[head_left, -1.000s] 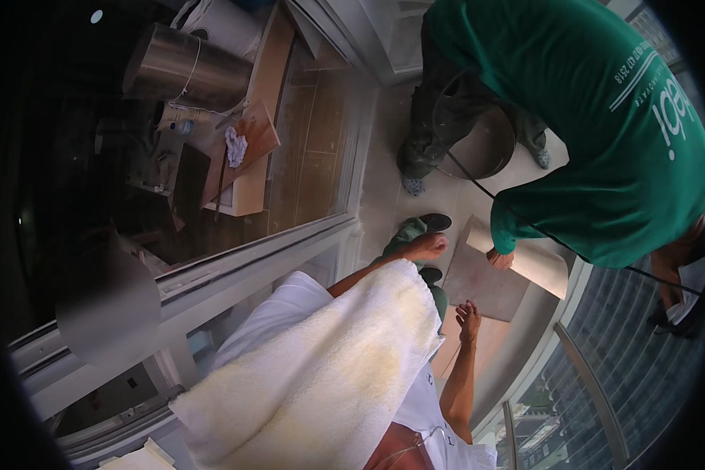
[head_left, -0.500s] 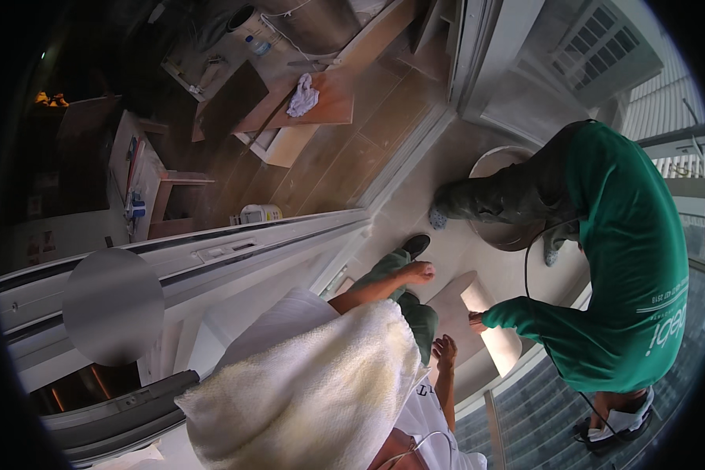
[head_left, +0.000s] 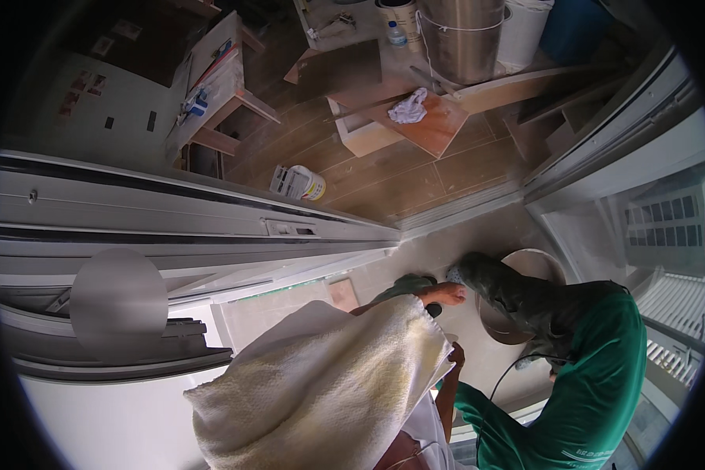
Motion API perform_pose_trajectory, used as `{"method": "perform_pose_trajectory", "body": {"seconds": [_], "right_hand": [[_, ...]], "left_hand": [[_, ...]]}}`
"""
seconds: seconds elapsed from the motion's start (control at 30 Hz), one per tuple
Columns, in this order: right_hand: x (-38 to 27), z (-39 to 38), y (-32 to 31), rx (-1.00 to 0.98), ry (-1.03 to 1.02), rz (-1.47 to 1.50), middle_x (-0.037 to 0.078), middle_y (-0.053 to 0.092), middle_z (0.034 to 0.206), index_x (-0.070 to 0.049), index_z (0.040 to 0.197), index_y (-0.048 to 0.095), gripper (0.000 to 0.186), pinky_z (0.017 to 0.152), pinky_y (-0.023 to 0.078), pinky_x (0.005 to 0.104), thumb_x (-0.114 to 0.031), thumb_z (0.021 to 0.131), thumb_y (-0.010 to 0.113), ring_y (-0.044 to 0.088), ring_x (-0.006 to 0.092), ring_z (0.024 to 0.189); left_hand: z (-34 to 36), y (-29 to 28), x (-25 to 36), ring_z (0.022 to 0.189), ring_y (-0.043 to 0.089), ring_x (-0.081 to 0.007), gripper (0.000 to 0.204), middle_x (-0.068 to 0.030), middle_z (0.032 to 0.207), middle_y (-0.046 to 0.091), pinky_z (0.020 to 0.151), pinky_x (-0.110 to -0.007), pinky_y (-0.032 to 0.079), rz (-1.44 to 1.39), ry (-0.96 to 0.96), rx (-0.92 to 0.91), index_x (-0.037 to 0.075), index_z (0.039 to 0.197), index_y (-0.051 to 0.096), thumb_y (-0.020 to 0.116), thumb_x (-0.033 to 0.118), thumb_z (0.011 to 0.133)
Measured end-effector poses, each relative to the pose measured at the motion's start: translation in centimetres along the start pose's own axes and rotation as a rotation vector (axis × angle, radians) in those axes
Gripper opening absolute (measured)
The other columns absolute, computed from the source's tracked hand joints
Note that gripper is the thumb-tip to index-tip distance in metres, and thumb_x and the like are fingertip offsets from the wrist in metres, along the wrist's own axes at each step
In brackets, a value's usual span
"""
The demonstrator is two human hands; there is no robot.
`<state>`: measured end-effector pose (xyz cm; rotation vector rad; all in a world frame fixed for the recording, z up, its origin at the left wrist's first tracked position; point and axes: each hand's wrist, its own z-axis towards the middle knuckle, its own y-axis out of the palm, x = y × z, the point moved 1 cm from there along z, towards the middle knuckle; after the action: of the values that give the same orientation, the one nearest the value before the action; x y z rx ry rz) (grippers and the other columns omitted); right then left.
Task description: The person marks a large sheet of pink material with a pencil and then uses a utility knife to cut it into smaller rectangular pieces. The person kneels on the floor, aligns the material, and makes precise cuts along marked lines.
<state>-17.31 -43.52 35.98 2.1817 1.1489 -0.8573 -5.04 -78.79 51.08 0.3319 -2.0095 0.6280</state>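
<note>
My left hand reaches out past the towel over the pale floor, its fingers curled in with nothing visible in them. Closer to me, my right hand is raised at the towel's edge, dark and partly covered, so its fingers do not show clearly. A cream towel is draped over me and hides much of my arms and body. Beside my hands, a co-worker in a green shirt bends over, with a dark cable running across that person. A large round tub stands by the co-worker's dark-trousered leg.
A white sliding-door frame with a raised track runs across the left. Past the sill are a white bucket, a wooden board with a crumpled cloth, a metal drum and a small wooden stand. A louvred shutter is at right.
The view has swung, bringing the doorway and room lower and more to the right. The pale panel by the co-worker's hand is out of sight. My right hand's spread fingers are now less visible.
</note>
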Motion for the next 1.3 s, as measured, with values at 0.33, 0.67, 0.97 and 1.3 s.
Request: {"method": "perform_pose_trajectory", "body": {"seconds": [0.33, 0.67, 0.97, 1.3], "right_hand": [[-12.6, 0.3, 2.4, 0.161, 0.609, -0.088, 0.008, 0.067, 0.112, -0.010, 0.134, 0.056, 0.045, 0.068, 0.054, 0.0321, -0.030, 0.095, 0.067, 0.067, 0.0191, 0.097], [-23.8, 10.6, 12.3, 0.081, 0.344, -0.115, 0.008, 0.067, 0.097, -0.005, 0.126, 0.058, 0.037, 0.065, 0.048, 0.0261, -0.030, 0.099, 0.060, 0.064, 0.0143, 0.082], [-27.5, 11.5, 16.5, 0.023, 0.293, 0.020, 0.004, 0.067, 0.096, -0.008, 0.124, 0.060, 0.033, 0.070, 0.048, 0.0250, -0.031, 0.100, 0.058, 0.063, 0.0119, 0.080], [-21.3, 10.0, 21.2, -0.435, 0.448, -0.445, 0.001, 0.065, 0.097, -0.013, 0.123, 0.059, 0.033, 0.072, 0.048, 0.0286, -0.035, 0.099, 0.056, 0.062, 0.0122, 0.085]], "left_hand": [[3.8, -3.6, -1.6, 0.086, 0.066, -0.0280, 0.033, -0.0169, 0.096, 0.069, 0.077, -0.041, 0.052, -0.123, -0.104, 0.022, 0.002, 0.107, 0.063, 0.064, 0.031, 0.090], [6.7, -6.9, -2.9, 0.094, 0.070, -0.0266, 0.041, -0.0166, 0.105, 0.072, 0.081, -0.039, 0.055, -0.128, -0.180, 0.100, 0.002, 0.118, 0.064, 0.068, 0.034, 0.091], [-1.1, -8.7, 1.8, 0.099, 0.070, -0.0302, 0.038, -0.0192, 0.107, 0.071, 0.086, -0.038, 0.056, -0.161, -0.364, 0.256, -0.001, 0.117, 0.064, 0.065, 0.029, 0.094], [-13.2, 3.4, -1.1, 0.106, 0.067, -0.0361, 0.038, -0.0215, 0.116, 0.068, 0.092, -0.042, 0.052, -0.235, -0.411, 0.590, 0.000, 0.119, 0.065, 0.061, 0.028, 0.092]]}}
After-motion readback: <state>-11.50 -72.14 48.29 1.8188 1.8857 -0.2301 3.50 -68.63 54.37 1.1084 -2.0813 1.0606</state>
